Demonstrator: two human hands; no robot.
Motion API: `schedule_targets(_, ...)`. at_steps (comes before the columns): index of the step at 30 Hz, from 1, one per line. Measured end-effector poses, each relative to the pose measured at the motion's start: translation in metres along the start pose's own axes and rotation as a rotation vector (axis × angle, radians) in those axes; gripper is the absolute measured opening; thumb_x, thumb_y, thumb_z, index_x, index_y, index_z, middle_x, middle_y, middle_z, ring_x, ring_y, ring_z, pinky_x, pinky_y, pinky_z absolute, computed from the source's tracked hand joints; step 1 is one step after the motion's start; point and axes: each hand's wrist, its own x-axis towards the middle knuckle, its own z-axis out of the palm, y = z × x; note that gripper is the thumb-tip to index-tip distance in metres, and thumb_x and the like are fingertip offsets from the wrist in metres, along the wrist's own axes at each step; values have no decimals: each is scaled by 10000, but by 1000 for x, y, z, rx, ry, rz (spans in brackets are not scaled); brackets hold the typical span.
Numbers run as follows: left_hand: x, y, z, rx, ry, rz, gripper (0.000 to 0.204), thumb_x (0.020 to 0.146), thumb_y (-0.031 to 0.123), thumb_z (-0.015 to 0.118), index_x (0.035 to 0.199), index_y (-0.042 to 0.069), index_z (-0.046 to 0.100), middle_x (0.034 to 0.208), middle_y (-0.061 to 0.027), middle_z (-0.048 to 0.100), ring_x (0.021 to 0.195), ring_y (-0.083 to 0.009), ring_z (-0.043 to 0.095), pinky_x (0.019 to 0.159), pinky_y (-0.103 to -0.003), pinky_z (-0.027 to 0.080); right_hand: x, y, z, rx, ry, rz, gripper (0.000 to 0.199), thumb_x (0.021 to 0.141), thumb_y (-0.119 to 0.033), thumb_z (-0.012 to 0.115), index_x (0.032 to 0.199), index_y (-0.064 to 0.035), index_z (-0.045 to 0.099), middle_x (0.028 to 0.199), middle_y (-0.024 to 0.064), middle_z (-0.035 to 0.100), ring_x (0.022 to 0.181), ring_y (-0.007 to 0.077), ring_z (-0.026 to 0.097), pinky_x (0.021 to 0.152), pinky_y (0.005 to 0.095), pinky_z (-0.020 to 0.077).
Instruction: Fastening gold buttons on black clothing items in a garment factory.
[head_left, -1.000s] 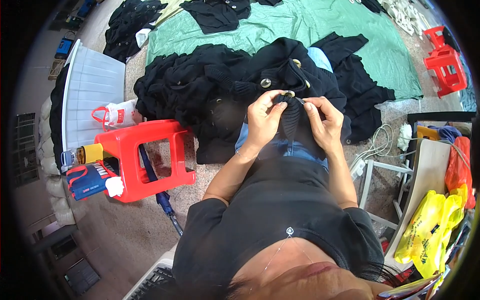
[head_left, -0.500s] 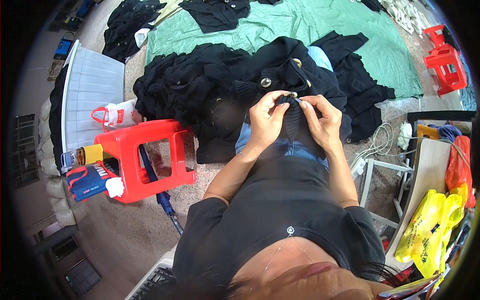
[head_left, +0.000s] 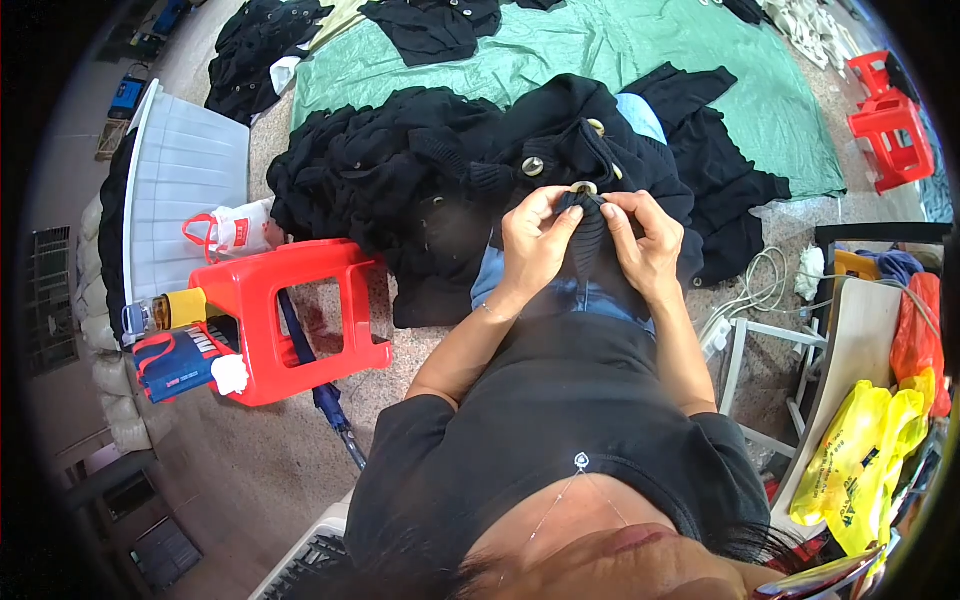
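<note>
A black knitted cardigan (head_left: pixel 565 110) with large buttons lies over my lap. Its ribbed edge is pinched between my left hand (head_left: pixel 532 240) and my right hand (head_left: pixel 648 245), both with fingers closed on the cloth. Between my fingertips, at the top of the fold, sits a pale round button (head_left: pixel 583 187). Farther up the garment show another button (head_left: pixel 532 165) and a yellowish one (head_left: pixel 597 127). Whether my right fingers also hold something small, such as a needle, is too fine to make out.
A heap of black knitwear (head_left: pixel 370 160) lies to the left on a green sheet (head_left: pixel 720 130). A red stool (head_left: pixel 255 330) stands at my left beside a white tub (head_left: pixel 185 180). At right are a metal frame (head_left: pixel 735 375), coiled cable (head_left: pixel 765 280) and a yellow plastic bag (head_left: pixel 860 460).
My right fingertips have drawn closer to the button and flattened onto the ribbed edge; the small thing seen sticking out of them before no longer shows. My left hand has barely shifted.
</note>
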Motion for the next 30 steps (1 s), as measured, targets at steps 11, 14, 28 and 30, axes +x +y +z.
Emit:
schedule_targets(11, 2, -2, 2, 2, 3, 44, 203, 897, -21, 643, 1095, -64, 641, 981, -75, 708, 877, -99, 659, 781, -234, 528, -7, 8, 7, 170, 12, 95, 102, 849, -73, 727, 919, -8, 692, 761, 82, 664, 610, 169, 639, 555, 256, 482)
schedule_targets(14, 0, -3, -1, 16, -1, 2, 199, 901, -20, 640, 1094, -65, 642, 980, -69, 704, 877, -90, 651, 778, -230, 525, -5, 7, 7, 88, 20, 17, 97, 871, -39, 701, 951, 12, 682, 748, 69, 628, 587, 127, 580, 561, 230, 445)
schedule_targets(28, -1, -7, 4, 105, 47, 88, 190, 874, 3, 677, 1053, -57, 660, 895, -73, 717, 792, -72, 648, 697, -225, 522, -16, 16, 11, 334, 51, 234, 108, 900, -83, 699, 968, 0, 693, 774, 7, 667, 654, 64, 584, 606, 206, 461)
schedule_targets(30, -1, -9, 2, 118, 51, 94, 189, 874, 4, 678, 1052, -58, 660, 887, -73, 715, 783, -70, 645, 688, -223, 519, -15, 15, 11, 389, 84, 272, 119, 938, -90, 665, 997, 9, 691, 808, -22, 653, 708, 32, 548, 643, 183, 440)
